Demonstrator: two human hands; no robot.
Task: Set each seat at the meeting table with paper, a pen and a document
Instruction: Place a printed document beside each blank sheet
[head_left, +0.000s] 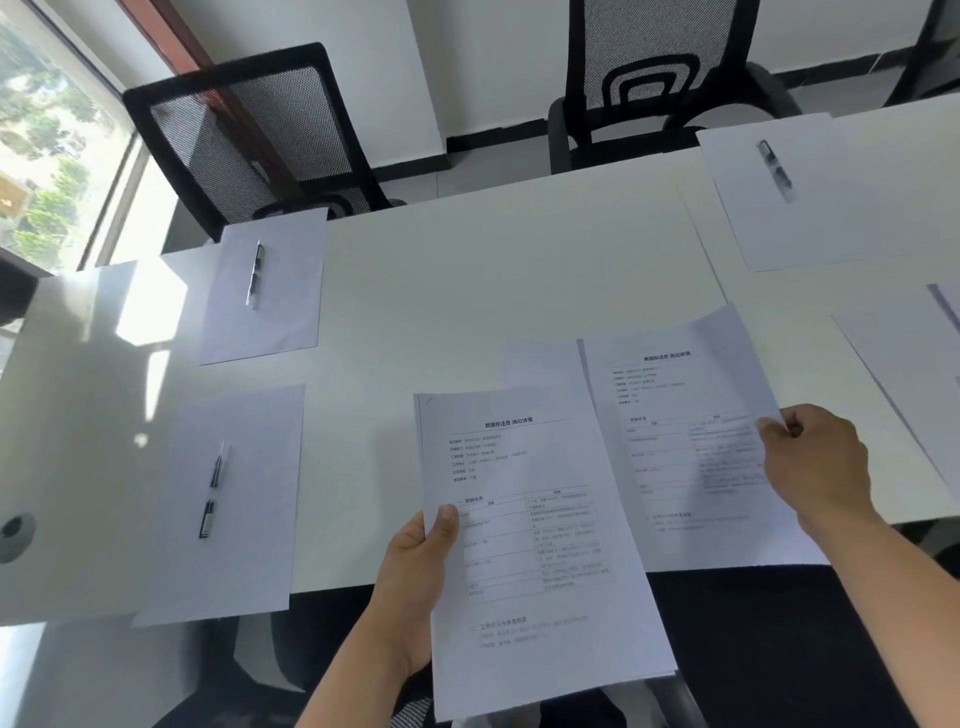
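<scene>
A white table (467, 270) fills most of the frame, its near edge running along the lower third and a round cable hole (15, 530) at the far left. Behind it, a white wall with a dark skirting crosses the top, and a window (47, 156) showing green foliage occupies the upper left. Two black mesh chairs stand at the far side: one (249, 135) at upper left, one (654, 78) at upper centre. Blank sheets lie flat at the seats: one (265, 291) at centre left, one (228, 499) at lower left and one (810, 192) at upper right, each bearing a pen ( (254, 273), (213, 491), (775, 169)). A further sheet (904, 364) lies at the right edge. Two printed documents sit in the lower centre. The left hand (415, 582) grips the nearer document (535, 545) at its left edge, thumb on top and fingers curled beneath, holding it above the table edge. The right hand (815, 462) pinches the right edge of the second document (691, 447), which overlaps another blank sheet (540, 364).
</scene>
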